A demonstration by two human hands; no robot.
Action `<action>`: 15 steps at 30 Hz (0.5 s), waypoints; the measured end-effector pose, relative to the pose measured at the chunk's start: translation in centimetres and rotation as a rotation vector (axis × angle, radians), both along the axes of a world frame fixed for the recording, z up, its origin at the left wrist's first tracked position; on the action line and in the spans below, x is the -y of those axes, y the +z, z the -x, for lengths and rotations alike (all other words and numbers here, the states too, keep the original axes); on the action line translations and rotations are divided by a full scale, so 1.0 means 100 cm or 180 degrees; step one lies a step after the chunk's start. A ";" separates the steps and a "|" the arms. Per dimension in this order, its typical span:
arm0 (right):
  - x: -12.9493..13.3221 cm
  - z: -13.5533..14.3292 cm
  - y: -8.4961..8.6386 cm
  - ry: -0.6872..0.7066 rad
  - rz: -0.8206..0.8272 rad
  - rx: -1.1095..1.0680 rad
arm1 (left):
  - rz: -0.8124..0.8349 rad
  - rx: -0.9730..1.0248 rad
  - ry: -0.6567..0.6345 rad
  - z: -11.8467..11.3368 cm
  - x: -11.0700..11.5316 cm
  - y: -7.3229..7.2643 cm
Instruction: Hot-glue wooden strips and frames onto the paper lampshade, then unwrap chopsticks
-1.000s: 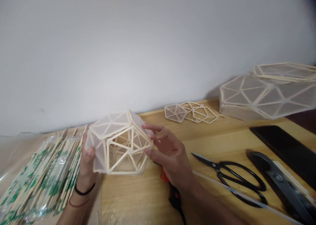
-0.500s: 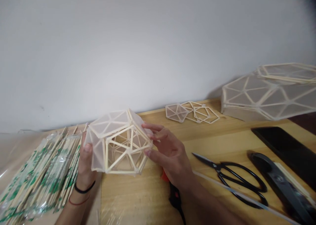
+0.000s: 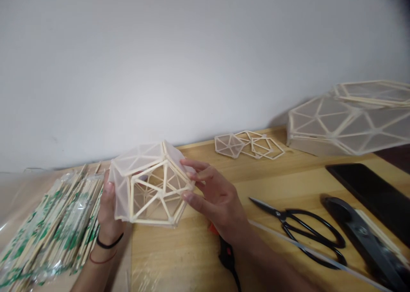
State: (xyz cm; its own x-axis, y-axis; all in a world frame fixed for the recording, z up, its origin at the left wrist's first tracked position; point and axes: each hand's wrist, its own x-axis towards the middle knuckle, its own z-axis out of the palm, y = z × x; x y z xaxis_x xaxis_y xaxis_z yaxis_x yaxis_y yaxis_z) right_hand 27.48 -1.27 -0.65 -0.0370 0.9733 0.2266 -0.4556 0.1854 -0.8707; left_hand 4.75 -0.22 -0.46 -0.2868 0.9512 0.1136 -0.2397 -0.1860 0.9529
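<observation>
Both hands gripping stick-frame polyhedron [image 3: 150,183] just above counter [image 3: 192,249]: left hand [image 3: 107,210] clasping paper-covered side, right hand [image 3: 218,202] pinching open edge. Risk: squeezing too hard, thin sticks cracking, glued joints popping, translucent paper tearing under fingertips.

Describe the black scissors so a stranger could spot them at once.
On the wooden table, look to the right of the person's right hand. The scissors lie flat there, blades pointing left, beside a thin pale rod. Their two large black loop handles set them apart from the solid dark tool further right.
</observation>
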 end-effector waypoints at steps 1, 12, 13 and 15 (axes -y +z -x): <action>0.000 0.000 0.000 0.0013 0.0005 0.0015 | -0.0033 0.0019 0.0030 0.000 -0.001 0.000; -0.001 0.001 -0.005 0.0217 -0.0134 0.0100 | 0.0113 0.0342 0.0021 -0.005 -0.004 0.007; -0.001 0.001 -0.005 0.0233 -0.0142 0.0117 | 0.0118 0.0359 0.0016 -0.005 -0.004 0.008; -0.002 0.000 -0.006 0.0276 -0.0169 0.0140 | 0.0096 0.0392 0.0000 -0.006 -0.005 0.008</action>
State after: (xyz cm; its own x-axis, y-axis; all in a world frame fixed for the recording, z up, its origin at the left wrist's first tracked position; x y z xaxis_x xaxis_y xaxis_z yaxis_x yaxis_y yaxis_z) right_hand 27.45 -1.11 -1.23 -0.1316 0.9526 0.2741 -0.4334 0.1934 -0.8802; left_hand 5.31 0.28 0.33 -0.2969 0.9537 0.0488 -0.3552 -0.1578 0.9214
